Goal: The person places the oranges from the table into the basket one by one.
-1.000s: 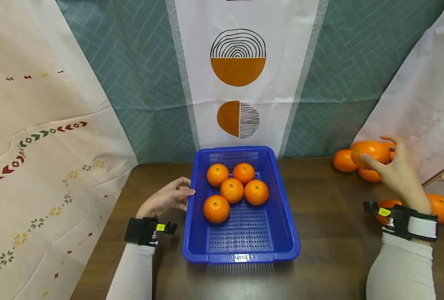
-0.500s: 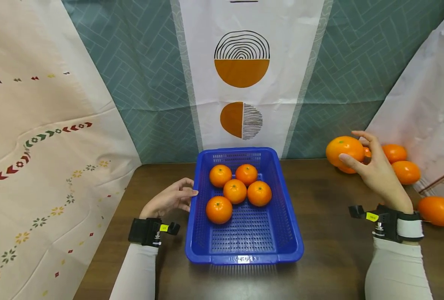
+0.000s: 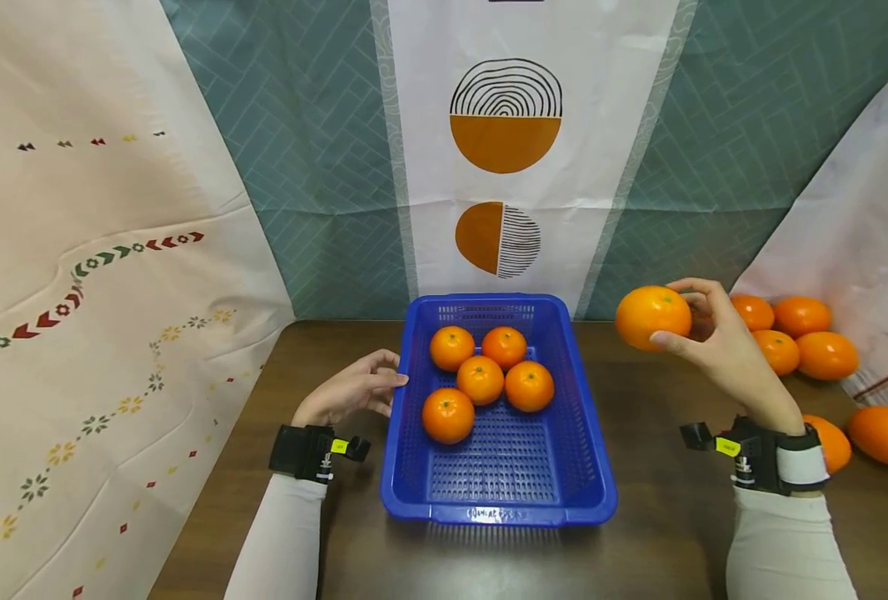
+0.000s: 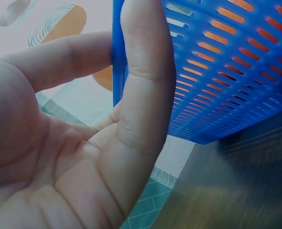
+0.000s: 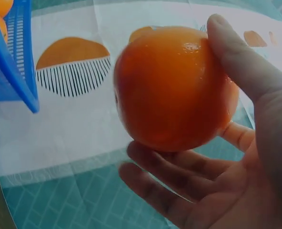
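Observation:
My right hand [image 3: 729, 354] holds an orange [image 3: 650, 318] in the air, right of the blue plastic basket [image 3: 498, 514]. In the right wrist view, the thumb lies along one side of this orange [image 5: 172, 90] and the fingers sit under the other. At the basket's left rim, my left hand [image 3: 354, 388] pinches the edge between thumb and fingers. The left wrist view shows the slotted basket wall [image 4: 226, 81] beside the hand. Several oranges [image 3: 481, 380] lie inside, toward the back and left; the basket's front floor is bare.
More oranges [image 3: 826, 356] lie on the brown table [image 3: 661, 467] at the right, by the white side cloth. A patterned cloth [image 3: 324, 167] hangs behind the table, and a cream cloth [image 3: 114, 333] covers the left side.
My right hand has carried the orange leftward, away from the pile at the right and closer to the basket. The left hand stays at the rim. The head view has shifted slightly.

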Demonstrator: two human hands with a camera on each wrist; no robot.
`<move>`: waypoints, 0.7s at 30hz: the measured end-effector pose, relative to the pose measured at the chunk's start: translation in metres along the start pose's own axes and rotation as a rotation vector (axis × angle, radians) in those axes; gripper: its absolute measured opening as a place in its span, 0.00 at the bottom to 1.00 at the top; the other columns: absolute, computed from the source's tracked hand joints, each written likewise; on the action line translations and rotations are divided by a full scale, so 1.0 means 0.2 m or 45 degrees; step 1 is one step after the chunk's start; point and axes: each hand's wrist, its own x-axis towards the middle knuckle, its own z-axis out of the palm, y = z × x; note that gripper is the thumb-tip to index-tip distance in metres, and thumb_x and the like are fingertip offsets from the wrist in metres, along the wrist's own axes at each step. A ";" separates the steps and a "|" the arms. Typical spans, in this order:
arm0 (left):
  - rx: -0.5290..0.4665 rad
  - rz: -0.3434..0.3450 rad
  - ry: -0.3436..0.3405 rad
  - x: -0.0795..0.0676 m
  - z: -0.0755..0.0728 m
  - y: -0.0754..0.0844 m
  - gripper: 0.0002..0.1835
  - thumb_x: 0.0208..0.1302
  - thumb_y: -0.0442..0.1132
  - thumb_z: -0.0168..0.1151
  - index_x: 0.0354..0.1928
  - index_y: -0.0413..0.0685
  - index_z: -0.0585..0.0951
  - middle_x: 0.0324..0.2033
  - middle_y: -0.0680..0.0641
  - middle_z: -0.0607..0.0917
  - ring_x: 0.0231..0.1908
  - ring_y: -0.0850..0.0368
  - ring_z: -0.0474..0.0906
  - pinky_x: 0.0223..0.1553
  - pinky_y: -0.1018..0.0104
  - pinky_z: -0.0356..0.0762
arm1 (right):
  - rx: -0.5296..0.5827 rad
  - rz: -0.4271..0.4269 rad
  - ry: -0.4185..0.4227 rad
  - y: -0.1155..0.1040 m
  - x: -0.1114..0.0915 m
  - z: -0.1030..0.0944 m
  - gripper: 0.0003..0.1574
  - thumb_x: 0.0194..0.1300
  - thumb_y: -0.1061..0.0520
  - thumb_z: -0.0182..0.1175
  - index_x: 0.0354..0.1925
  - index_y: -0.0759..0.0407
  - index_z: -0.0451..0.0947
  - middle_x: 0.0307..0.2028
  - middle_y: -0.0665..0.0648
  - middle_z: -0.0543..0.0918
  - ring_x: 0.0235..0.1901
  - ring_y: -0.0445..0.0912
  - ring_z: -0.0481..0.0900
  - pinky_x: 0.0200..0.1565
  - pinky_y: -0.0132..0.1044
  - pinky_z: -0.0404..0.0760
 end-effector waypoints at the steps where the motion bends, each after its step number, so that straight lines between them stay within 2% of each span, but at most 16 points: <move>1: -0.005 0.001 -0.004 0.00 0.00 0.00 0.20 0.77 0.36 0.58 0.62 0.37 0.64 0.41 0.42 0.86 0.35 0.49 0.86 0.40 0.57 0.90 | -0.004 -0.007 -0.015 -0.01 0.00 0.01 0.41 0.70 0.68 0.66 0.72 0.48 0.59 0.56 0.46 0.76 0.46 0.37 0.81 0.46 0.21 0.80; 4: -0.018 0.003 -0.010 -0.01 0.00 0.00 0.20 0.77 0.35 0.58 0.62 0.37 0.64 0.40 0.42 0.86 0.35 0.50 0.86 0.40 0.57 0.90 | -0.049 -0.023 -0.061 -0.03 0.00 0.05 0.44 0.70 0.66 0.65 0.75 0.45 0.59 0.56 0.47 0.77 0.47 0.39 0.80 0.48 0.21 0.78; 8: -0.024 0.008 -0.011 0.00 0.00 0.00 0.19 0.76 0.35 0.58 0.61 0.38 0.64 0.40 0.43 0.87 0.35 0.50 0.86 0.40 0.56 0.90 | -0.132 -0.069 -0.137 -0.06 0.00 0.10 0.45 0.72 0.63 0.64 0.79 0.40 0.60 0.64 0.49 0.71 0.54 0.39 0.74 0.53 0.18 0.72; 11: -0.011 0.013 -0.013 0.01 0.00 0.00 0.19 0.77 0.35 0.58 0.62 0.38 0.65 0.40 0.42 0.86 0.35 0.49 0.86 0.40 0.56 0.90 | -0.085 -0.128 -0.184 -0.08 0.00 0.14 0.42 0.72 0.66 0.63 0.78 0.47 0.62 0.67 0.48 0.68 0.55 0.38 0.74 0.54 0.17 0.73; 15: 0.008 0.016 -0.009 0.02 0.01 0.01 0.20 0.77 0.36 0.58 0.62 0.38 0.64 0.40 0.41 0.86 0.35 0.50 0.85 0.41 0.57 0.90 | 0.020 -0.158 -0.245 -0.10 0.01 0.18 0.40 0.71 0.70 0.62 0.74 0.55 0.60 0.62 0.51 0.72 0.52 0.40 0.79 0.51 0.22 0.80; 21: -0.017 0.007 0.006 0.01 -0.01 0.00 0.19 0.77 0.35 0.58 0.62 0.38 0.65 0.39 0.41 0.86 0.34 0.50 0.85 0.40 0.57 0.90 | 0.002 -0.138 -0.283 -0.14 0.04 0.25 0.38 0.71 0.67 0.64 0.72 0.53 0.61 0.59 0.55 0.76 0.52 0.42 0.80 0.52 0.23 0.79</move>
